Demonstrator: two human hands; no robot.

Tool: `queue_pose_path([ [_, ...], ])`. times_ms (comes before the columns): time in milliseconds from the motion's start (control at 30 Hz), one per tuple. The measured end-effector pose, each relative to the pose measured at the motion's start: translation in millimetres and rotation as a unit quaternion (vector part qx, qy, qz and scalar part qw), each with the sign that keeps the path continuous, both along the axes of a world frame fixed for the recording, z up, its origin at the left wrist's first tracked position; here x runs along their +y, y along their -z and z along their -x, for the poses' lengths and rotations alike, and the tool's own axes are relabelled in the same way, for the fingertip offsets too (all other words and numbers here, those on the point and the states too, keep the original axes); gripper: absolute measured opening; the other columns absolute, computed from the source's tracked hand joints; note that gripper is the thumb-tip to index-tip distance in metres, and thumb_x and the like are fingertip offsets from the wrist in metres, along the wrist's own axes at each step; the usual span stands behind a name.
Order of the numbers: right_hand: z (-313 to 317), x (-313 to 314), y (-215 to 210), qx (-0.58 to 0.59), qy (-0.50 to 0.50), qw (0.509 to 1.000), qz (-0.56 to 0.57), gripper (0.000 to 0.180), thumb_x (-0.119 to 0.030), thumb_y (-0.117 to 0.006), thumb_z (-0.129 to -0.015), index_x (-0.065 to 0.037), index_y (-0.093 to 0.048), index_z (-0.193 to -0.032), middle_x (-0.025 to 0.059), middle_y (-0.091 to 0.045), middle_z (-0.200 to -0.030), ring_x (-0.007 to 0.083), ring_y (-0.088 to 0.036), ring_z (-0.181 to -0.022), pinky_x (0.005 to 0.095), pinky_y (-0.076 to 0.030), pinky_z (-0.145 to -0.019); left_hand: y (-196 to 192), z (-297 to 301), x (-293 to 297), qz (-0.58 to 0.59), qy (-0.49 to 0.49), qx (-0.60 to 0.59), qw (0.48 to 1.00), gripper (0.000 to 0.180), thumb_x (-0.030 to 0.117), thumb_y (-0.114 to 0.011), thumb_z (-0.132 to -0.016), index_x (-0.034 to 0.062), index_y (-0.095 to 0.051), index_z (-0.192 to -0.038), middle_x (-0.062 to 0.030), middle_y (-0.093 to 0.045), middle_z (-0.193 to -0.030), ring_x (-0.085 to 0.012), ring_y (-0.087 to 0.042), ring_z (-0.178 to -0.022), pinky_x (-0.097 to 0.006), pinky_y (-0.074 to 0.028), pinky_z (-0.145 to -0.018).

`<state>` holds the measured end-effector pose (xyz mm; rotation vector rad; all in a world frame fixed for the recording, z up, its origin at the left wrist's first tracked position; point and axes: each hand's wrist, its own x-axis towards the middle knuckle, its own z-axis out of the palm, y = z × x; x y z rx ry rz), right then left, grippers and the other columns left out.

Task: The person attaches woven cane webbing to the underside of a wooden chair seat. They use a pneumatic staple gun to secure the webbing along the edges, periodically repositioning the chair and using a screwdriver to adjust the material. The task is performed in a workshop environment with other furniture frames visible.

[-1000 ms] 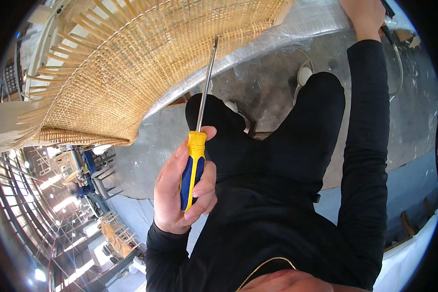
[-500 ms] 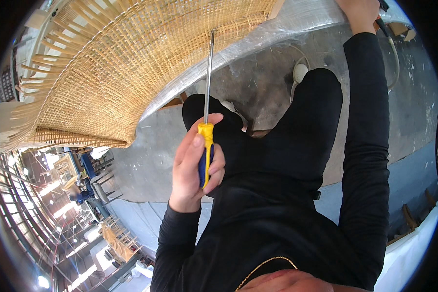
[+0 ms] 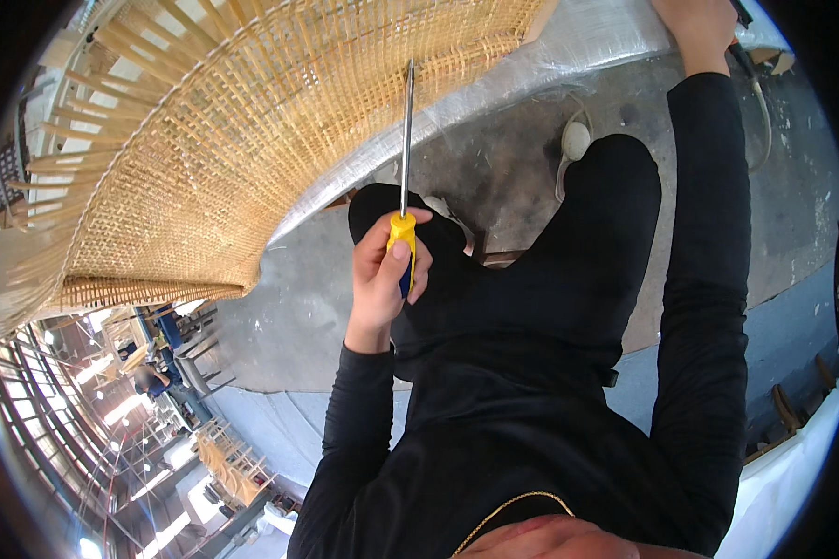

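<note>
My left hand (image 3: 375,284) is wrapped round the yellow and blue handle of a screwdriver (image 3: 407,149), thumb pressed along the handle. Its long metal shaft points away from me, and the tip lies at the woven cane sheet (image 3: 205,177) near that sheet's near edge; whether it pokes between the strands I cannot tell. Loose cane ends fan out along the far left side of the weave. At the top right edge of the picture my right hand (image 3: 699,35) is over the plastic-wrapped surface (image 3: 606,37), its fingers cut off by the frame. Beside it shows a dark tool part (image 3: 742,58) with a hose.
My knees are bent below the work, above a grey concrete floor (image 3: 280,326). A pale hose (image 3: 764,121) hangs at the right. Wooden frames (image 3: 228,466) and a person (image 3: 154,382) are in the workshop at the lower left. A white shoe (image 3: 576,140) shows by my right knee.
My left hand has moved slightly up and away from me, still gripping the screwdriver. The tip stays at about the same spot on the weave. The view has shifted a little.
</note>
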<state>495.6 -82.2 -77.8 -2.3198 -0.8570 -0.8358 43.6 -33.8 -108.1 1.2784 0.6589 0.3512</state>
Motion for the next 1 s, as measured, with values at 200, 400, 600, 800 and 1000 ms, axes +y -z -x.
queue_pose_path([
  [200,1,1,4,-0.002,-0.006,1.0,-0.012,0.033,-0.028,-0.069,-0.091,-0.017,-0.076,-0.121,0.0173,-0.075,-0.101,0.0368,-0.071,-0.093,0.0457,-0.055,-0.084,-21,4,-17,-0.058,-0.034,0.025,0.997,0.062,0.045,-0.059,-0.104,-0.0051,-0.051,-0.138,-0.0074,-0.056,-0.08,-0.0107,-0.051,-0.05,-0.022,-0.045,-0.048],
  [400,4,0,0,0.008,-0.007,1.0,-0.018,0.033,-0.027,-0.07,-0.09,-0.016,-0.076,-0.121,0.0177,-0.075,-0.105,0.0369,-0.071,-0.096,0.0458,-0.055,-0.086,-53,8,-23,-0.039,-0.032,0.065,0.997,0.06,0.044,-0.053,-0.108,-0.0069,-0.054,-0.139,-0.0063,-0.058,-0.076,-0.01,-0.052,-0.049,-0.022,-0.044,-0.048],
  [600,1,0,3,0.011,-0.005,1.0,-0.016,0.034,-0.028,-0.07,-0.09,-0.015,-0.076,-0.12,0.0174,-0.075,-0.106,0.0368,-0.071,-0.096,0.0458,-0.055,-0.086,-52,16,-26,-0.082,-0.018,0.106,0.991,0.058,0.042,-0.049,-0.109,-0.0072,-0.053,-0.14,-0.0053,-0.058,-0.076,-0.0091,-0.051,-0.048,-0.022,-0.041,-0.047],
  [800,1,-2,2,0.001,-0.003,1.0,-0.016,0.033,-0.028,-0.07,-0.09,-0.016,-0.077,-0.12,0.0174,-0.075,-0.106,0.0369,-0.07,-0.096,0.0456,-0.055,-0.085,-55,8,-34,-0.03,-0.036,0.082,0.996,0.056,0.042,-0.046,-0.11,-0.0064,-0.053,-0.136,-0.0061,-0.058,-0.076,-0.0095,-0.052,-0.048,-0.021,-0.042,-0.047],
  [1000,3,-2,0,0.006,-0.006,1.0,-0.015,0.033,-0.027,-0.07,-0.09,-0.016,-0.077,-0.119,0.017,-0.075,-0.103,0.0367,-0.071,-0.094,0.0461,-0.055,-0.084,-71,-6,-63,0.026,-0.092,0.091,0.991,0.053,0.043,-0.044,-0.111,-0.0044,-0.051,-0.133,-0.006,-0.057,-0.077,-0.0087,-0.052,-0.048,-0.021,-0.043,-0.046],
])
